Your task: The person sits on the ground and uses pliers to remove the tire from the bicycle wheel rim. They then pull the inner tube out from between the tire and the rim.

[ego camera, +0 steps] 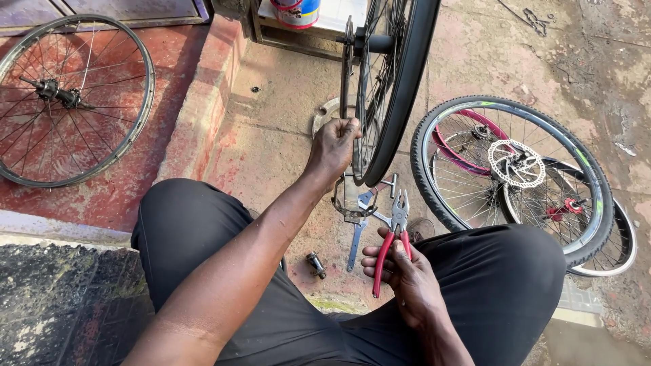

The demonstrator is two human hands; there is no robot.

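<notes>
Head cam: left hand (333,148) grips upright black-tyred bike wheel (400,88) w/ fingers closed; right hand (400,271) holds red-handled steel pliers (393,237), jaws open.

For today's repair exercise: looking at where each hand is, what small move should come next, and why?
Probably raise the red-handled pliers toward the chain. The right hand holds them low with jaws open, while the left hand already steadies the chain beside the upright wheel.

Blue-white tub (299,12), perhaps paint, red-banded label, top centre on shelf (298,37)
</notes>
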